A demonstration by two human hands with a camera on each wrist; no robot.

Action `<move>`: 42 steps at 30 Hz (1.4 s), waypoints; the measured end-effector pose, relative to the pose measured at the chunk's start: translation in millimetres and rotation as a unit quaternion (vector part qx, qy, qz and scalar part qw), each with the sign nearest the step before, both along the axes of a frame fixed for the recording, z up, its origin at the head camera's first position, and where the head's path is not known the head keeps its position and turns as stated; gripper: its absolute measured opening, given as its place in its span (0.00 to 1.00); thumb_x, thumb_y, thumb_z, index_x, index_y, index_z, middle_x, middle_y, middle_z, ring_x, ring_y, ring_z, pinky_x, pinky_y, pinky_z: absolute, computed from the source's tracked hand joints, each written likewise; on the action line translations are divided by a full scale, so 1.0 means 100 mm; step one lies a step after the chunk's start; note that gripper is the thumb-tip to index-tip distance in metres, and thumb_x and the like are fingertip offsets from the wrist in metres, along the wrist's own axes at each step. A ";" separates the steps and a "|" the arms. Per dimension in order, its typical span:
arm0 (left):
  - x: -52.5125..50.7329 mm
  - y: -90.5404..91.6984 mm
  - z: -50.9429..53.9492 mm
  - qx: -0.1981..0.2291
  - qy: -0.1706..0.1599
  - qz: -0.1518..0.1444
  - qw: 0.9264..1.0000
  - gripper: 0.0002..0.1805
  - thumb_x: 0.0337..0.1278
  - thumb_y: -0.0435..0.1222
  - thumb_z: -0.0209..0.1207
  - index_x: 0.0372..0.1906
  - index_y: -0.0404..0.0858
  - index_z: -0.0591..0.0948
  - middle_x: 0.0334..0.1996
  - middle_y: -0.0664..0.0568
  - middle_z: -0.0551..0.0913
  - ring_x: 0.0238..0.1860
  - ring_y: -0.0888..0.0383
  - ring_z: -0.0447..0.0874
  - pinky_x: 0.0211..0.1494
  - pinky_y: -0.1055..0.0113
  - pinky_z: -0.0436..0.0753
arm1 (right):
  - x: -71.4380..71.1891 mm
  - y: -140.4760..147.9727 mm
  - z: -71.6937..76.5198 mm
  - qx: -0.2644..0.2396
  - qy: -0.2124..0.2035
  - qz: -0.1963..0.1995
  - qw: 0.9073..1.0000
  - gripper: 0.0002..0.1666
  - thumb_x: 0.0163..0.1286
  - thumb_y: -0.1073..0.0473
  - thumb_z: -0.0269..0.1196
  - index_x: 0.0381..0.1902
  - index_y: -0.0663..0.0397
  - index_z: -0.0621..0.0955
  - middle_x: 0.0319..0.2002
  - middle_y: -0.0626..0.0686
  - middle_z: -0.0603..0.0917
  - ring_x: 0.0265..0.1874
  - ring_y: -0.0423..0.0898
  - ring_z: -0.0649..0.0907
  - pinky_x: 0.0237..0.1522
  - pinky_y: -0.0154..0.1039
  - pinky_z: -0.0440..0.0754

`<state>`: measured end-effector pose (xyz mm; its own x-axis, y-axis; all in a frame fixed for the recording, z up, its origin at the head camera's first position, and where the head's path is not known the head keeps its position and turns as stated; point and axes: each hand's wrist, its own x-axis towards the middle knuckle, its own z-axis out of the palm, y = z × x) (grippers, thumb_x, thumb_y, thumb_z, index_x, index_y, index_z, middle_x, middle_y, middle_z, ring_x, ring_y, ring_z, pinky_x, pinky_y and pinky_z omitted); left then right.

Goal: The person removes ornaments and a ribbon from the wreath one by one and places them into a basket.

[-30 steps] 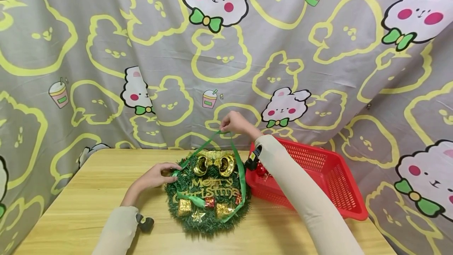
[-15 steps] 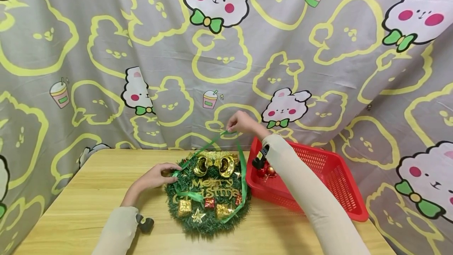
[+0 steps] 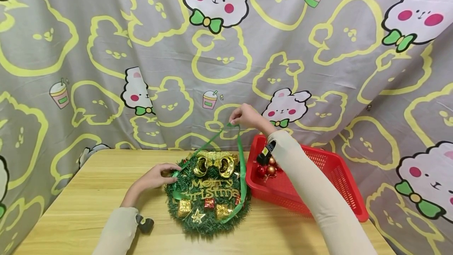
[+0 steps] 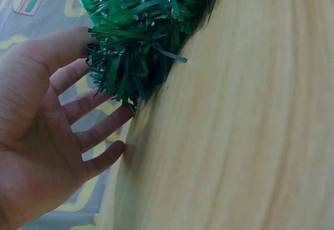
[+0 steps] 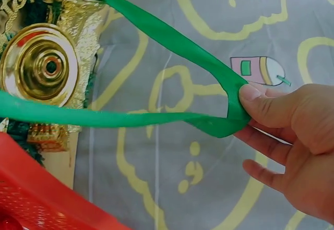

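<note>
A round green tinsel wreath [image 3: 209,227] with gold bells, gold "Merry Christmas" lettering, small gift boxes and stars lies on the table. My left hand [image 3: 157,175] holds its left edge, with thumb and index at the tinsel; in the left wrist view the other fingers spread loosely beside it, and the fingertips are partly hidden. My right hand [image 3: 247,117] is raised behind the wreath. Between thumb and fingers it pinches a green ribbon [image 5: 156,32], drawn up as a loop whose two sides run down to the wreath.
To the right of the wreath stands a red plastic basket [image 3: 348,180] holding several red and gold baubles [image 3: 271,169]. My right forearm passes over it. A patterned curtain [image 3: 226,50] hangs behind the wooden table [image 3: 88,188].
My right hand has moved right and slightly up, pulling the ribbon loop tauter. The ribbon stretch lying across the lettering has slid left. The left hand stays in place.
</note>
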<state>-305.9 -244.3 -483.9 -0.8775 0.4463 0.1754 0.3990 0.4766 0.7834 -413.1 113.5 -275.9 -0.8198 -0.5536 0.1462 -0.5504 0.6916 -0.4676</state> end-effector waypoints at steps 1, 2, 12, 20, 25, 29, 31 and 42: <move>0.00 0.00 0.00 0.000 0.000 0.000 1.000 0.21 0.64 0.34 0.66 0.61 0.34 0.81 0.63 0.33 0.79 0.64 0.32 0.75 0.67 0.36 0.76 | 0.00 -0.01 0.02 -0.005 0.000 -0.003 1.000 0.05 0.68 0.64 0.69 0.35 0.60 0.90 0.36 0.57 0.91 0.30 0.42 0.79 0.34 0.32 0.77; 0.00 0.00 0.00 0.000 0.001 0.000 1.000 0.22 0.64 0.34 0.66 0.61 0.34 0.81 0.63 0.33 0.79 0.65 0.32 0.74 0.67 0.36 0.76 | 0.00 -0.02 0.03 -0.011 -0.001 -0.004 1.000 0.05 0.68 0.65 0.69 0.35 0.60 0.90 0.36 0.57 0.91 0.30 0.42 0.80 0.33 0.32 0.77; 0.00 0.00 0.00 -0.003 0.006 0.001 1.000 0.22 0.63 0.34 0.67 0.60 0.34 0.81 0.63 0.34 0.80 0.64 0.33 0.75 0.67 0.37 0.76 | 0.05 -0.14 0.24 -0.056 0.029 -0.024 0.998 0.05 0.68 0.63 0.69 0.35 0.60 0.90 0.37 0.58 0.91 0.36 0.52 0.86 0.34 0.32 0.80; 0.02 0.00 0.03 0.002 -0.012 0.004 1.000 0.26 0.64 0.34 0.66 0.63 0.27 0.77 0.64 0.25 0.74 0.63 0.29 0.74 0.66 0.37 0.77 | 0.11 -0.19 0.45 -0.056 0.063 -0.019 0.996 0.05 0.69 0.64 0.68 0.37 0.60 0.90 0.38 0.58 0.91 0.35 0.48 0.86 0.37 0.36 0.82; 0.01 0.01 0.02 -0.005 -0.018 0.015 1.000 0.27 0.64 0.36 0.67 0.63 0.26 0.77 0.64 0.25 0.75 0.63 0.31 0.76 0.63 0.42 0.82 | 0.17 -0.19 0.59 -0.067 0.067 -0.023 0.995 0.05 0.69 0.64 0.69 0.37 0.60 0.90 0.38 0.58 0.91 0.37 0.50 0.87 0.38 0.36 0.82; 0.00 0.00 0.01 -0.012 -0.020 0.017 1.000 0.27 0.65 0.37 0.66 0.64 0.27 0.76 0.64 0.27 0.75 0.62 0.33 0.77 0.64 0.43 0.81 | 0.19 -0.16 0.70 -0.074 0.080 -0.023 0.994 0.06 0.69 0.64 0.68 0.38 0.61 0.90 0.38 0.59 0.91 0.39 0.53 0.88 0.38 0.35 0.82; -0.01 0.00 0.01 -0.018 -0.018 0.016 1.000 0.28 0.65 0.37 0.66 0.65 0.26 0.76 0.64 0.27 0.75 0.63 0.32 0.77 0.64 0.42 0.81 | 0.20 -0.14 0.75 -0.080 0.085 -0.027 0.993 0.06 0.69 0.64 0.68 0.38 0.61 0.90 0.38 0.59 0.91 0.38 0.53 0.88 0.38 0.36 0.82; 0.01 0.01 0.02 -0.030 -0.002 0.018 0.999 0.26 0.64 0.38 0.66 0.63 0.29 0.78 0.63 0.29 0.77 0.63 0.32 0.76 0.66 0.38 0.78 | 0.32 0.13 0.85 -0.115 0.096 -0.029 0.988 0.06 0.69 0.63 0.68 0.38 0.60 0.90 0.40 0.59 0.91 0.40 0.50 0.88 0.45 0.39 0.85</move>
<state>-305.0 -243.4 -481.5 -0.8937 0.4246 0.1451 0.3776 0.5368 0.7545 -380.7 126.8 -190.6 -0.7943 -0.4398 0.4191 -0.6065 0.6125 -0.5070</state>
